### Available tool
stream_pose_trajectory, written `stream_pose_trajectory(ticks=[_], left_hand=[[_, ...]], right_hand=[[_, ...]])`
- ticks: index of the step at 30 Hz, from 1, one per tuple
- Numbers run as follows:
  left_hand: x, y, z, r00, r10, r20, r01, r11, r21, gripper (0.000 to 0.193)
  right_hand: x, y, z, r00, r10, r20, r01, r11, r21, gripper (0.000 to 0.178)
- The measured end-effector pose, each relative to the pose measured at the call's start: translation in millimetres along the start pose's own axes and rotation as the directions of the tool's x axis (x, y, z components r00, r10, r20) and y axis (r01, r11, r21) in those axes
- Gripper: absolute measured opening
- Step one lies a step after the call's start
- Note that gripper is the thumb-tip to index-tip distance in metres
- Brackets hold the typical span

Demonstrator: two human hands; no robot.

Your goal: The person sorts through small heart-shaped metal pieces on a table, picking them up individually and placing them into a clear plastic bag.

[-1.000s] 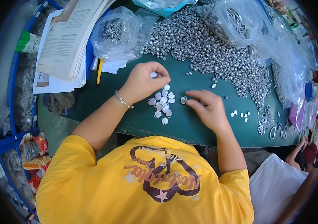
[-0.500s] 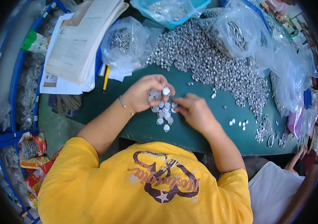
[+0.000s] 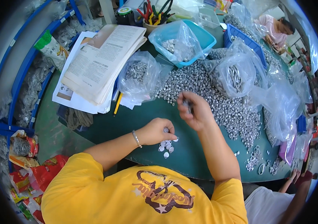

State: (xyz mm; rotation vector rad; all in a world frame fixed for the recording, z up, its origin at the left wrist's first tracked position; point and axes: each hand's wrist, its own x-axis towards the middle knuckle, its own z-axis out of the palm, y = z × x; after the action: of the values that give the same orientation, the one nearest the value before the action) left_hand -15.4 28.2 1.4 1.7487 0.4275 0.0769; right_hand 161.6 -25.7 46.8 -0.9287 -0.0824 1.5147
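My left hand (image 3: 155, 131), with a silver bangle at its wrist, is closed over a few flat silver discs (image 3: 166, 130), mostly hidden by the fingers. Just below it, several more round silver tags (image 3: 166, 146) lie loose on the green table (image 3: 136, 158). Up and to the right, my right hand (image 3: 198, 110) is raised with its fingers curled round dark grey metal pieces, probably small beads. It hovers by the near left edge of a large heap of small silver beads (image 3: 237, 121).
A pale blue basin (image 3: 205, 39) holds bagged metal parts at the back. Clear bags of parts (image 3: 138, 74) flank the heap. Papers (image 3: 95, 67) and a yellow pencil (image 3: 118, 103) lie left. Blue racks line the far left. One person sits right, another (image 3: 273, 28) farther back.
My right hand has left the discs and moved up to the bead heap, now with dark pieces in its fingers. My left hand has turned palm down. The view has shifted, showing more of the back.
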Motion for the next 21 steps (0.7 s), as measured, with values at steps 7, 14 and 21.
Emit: stream_pose_trajectory(ticks=[7,14,21], left_hand=[[-1.7,-3.7,-16.9,0.964,-0.220,0.147,0.170,0.091,-0.981,0.011],[43.6,56.1,-50.6,0.843,-0.457,-0.283,-0.343,-0.054,-0.938,0.017],[180.6,60.1,-142.0,0.922,0.022,-0.387,-0.383,0.210,-0.900,0.034]], right_hand=[[113.4,-68.2,89.1,0.971,-0.226,-0.081,0.240,0.895,0.376,0.022],[123.0,-110.2,50.1,0.910,-0.378,-0.172,0.378,0.925,-0.034,0.057],[11.6,-43.2,14.4,0.890,-0.418,0.181,0.381,0.467,-0.798,0.016]])
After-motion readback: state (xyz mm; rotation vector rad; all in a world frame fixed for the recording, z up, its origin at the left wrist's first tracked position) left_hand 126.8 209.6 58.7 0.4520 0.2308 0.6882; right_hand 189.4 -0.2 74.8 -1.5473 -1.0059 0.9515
